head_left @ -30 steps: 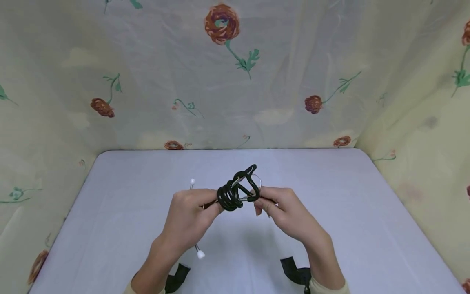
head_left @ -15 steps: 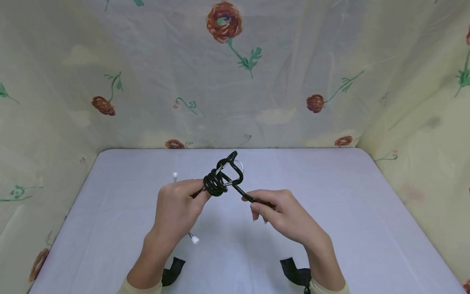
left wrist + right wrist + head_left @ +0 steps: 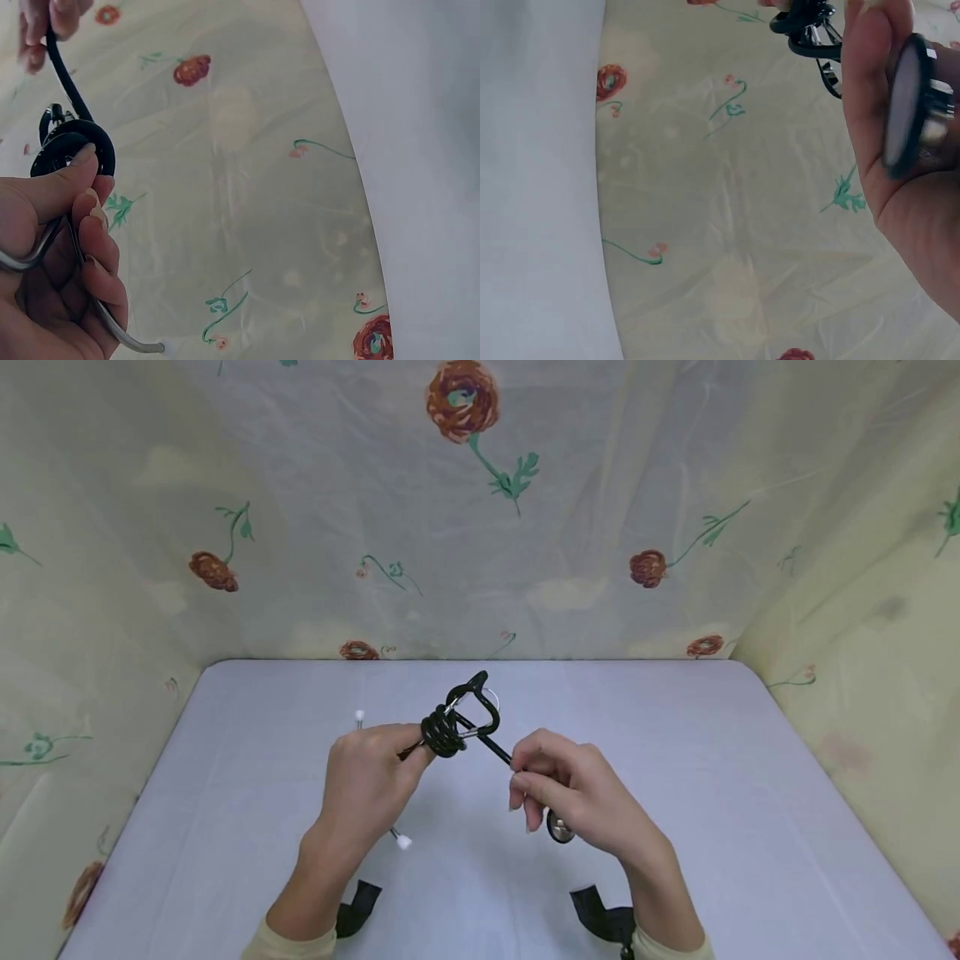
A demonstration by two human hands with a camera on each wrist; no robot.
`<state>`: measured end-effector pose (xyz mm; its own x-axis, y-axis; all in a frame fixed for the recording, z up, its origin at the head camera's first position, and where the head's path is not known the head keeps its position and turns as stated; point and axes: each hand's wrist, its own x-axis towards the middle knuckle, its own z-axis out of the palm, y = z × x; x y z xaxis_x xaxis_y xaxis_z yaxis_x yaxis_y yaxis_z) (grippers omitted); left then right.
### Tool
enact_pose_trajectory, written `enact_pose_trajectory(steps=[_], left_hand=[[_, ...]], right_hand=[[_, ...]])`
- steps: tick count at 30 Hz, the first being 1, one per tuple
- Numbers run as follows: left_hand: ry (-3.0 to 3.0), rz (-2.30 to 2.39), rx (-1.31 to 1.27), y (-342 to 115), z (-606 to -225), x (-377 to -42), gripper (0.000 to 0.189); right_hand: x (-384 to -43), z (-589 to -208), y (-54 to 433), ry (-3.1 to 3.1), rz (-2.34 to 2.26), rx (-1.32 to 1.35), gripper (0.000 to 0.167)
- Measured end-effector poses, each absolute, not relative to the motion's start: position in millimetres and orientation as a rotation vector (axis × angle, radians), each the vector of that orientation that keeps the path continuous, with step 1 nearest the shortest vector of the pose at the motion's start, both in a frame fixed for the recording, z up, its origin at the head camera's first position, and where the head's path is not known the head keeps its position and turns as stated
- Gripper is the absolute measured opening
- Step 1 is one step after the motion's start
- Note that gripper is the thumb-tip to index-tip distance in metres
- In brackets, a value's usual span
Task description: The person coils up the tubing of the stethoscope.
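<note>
Black tubing (image 3: 497, 752) of a stethoscope (image 3: 482, 714) stretches between my hands in the head view, above the pale desk (image 3: 480, 893). A second ago both hands were close against the coil (image 3: 442, 732); now my right hand (image 3: 573, 793) is apart from it, at about four o'clock, pinching the drawn-out length with thumb and fingertips. The chest piece (image 3: 559, 828), out of sight half a second ago, now shows below that hand, near six o'clock. I take this to mean one end is free of the turns while the rest stays wound. My left hand (image 3: 375, 777) holds the bundle gathered; white eartips (image 3: 404, 842) poke out beyond it towards twelve and five o'clock.

From the left wrist, my left fingers curl round the metal ear tubes (image 3: 124, 335), thumb on the coil. The tubing runs towards eleven o'clock, into my right fingers.

From the right wrist, the chest piece hangs at two o'clock beside my palm; whether it touches skin I cannot tell. The coil sits at one o'clock.
</note>
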<state>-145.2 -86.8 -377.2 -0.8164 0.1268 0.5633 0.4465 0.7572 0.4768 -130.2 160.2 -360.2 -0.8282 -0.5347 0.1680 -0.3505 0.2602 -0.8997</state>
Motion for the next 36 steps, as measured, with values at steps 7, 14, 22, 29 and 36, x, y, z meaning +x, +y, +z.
enact_pose_trajectory(steps=[7,14,22,29,36], left_hand=[[-2.466,-0.801,-0.447,-85.3,-379.0,-145.4,0.013],[-2.465,-0.753,-0.462,-84.1,-382.1,-145.5,0.015],[-2.466,-0.704,-0.464,-82.2,-382.2,-144.8,0.017],[-2.466,-0.691,-0.451,-82.0,-379.5,-142.8,0.013],[-2.427,-0.693,-0.475,-78.1,-378.1,-142.0,0.013]], right_hand=[[-130.8,-360.4,160.1,2.212,-1.561,-1.064,0.018],[-129.7,-356.5,158.3,2.112,-1.524,-1.142,0.028],[-128.2,-357.3,153.8,2.131,-1.680,-1.067,0.016],[-124.3,-360.4,145.2,2.247,-1.805,-1.124,0.011],[-119.4,-359.0,139.1,2.627,-1.817,-1.130,0.019]])
